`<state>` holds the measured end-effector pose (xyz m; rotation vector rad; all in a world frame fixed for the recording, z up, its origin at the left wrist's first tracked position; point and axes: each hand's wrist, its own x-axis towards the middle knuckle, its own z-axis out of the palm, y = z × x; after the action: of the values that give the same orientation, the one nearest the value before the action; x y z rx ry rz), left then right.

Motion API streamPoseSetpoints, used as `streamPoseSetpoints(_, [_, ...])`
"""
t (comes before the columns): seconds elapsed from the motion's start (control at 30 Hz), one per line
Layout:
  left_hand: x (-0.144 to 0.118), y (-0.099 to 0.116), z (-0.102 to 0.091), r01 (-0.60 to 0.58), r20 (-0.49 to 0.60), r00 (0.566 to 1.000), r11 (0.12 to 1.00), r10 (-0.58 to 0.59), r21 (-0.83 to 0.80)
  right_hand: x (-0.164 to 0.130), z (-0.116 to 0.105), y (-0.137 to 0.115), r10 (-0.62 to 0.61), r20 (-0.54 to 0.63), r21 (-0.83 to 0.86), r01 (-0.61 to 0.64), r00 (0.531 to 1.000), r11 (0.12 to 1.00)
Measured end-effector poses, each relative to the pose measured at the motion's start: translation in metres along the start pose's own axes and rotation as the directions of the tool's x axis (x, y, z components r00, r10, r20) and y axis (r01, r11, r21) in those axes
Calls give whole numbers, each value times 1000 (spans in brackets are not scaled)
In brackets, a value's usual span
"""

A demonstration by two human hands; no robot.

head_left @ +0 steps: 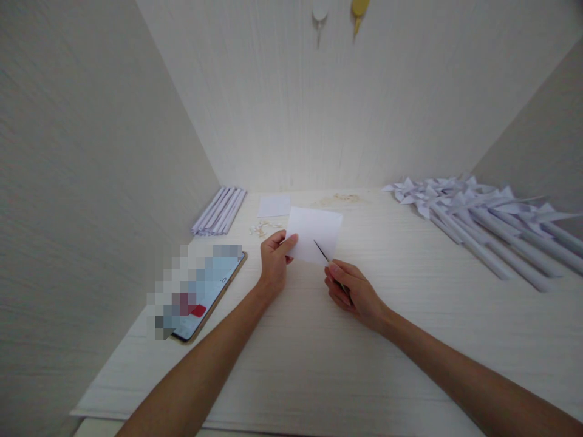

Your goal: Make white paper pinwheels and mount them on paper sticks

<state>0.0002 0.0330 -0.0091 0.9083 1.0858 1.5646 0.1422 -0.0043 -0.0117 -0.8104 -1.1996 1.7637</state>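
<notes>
Looks like a small craft nook: pale walls (291, 115) boxing in a white tabletop (296, 370), paper pinwheels (489, 220) piled by its far right corner.

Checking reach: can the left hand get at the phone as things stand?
Probably yes: the phone lies left of the left hand, with only tabletop showing between them. That hand pinches a sheet of paper, though, so it would likely need to let go first.

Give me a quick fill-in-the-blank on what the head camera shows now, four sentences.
The white sheet is pinched by the ____ hand.
The slim dark tool is in the ____ hand.
One wall hook is white; the other hook is ____.
The pinwheels lie on the ____ side of the table.
Missing: left; right; yellow; right.
</notes>
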Motion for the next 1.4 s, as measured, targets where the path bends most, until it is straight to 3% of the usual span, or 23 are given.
streamPoseSetpoints(1.4, [3, 0, 0, -78, 89, 993, 997, 78, -5, 0, 2, -5, 27, -36, 32, -26, 999, 999])
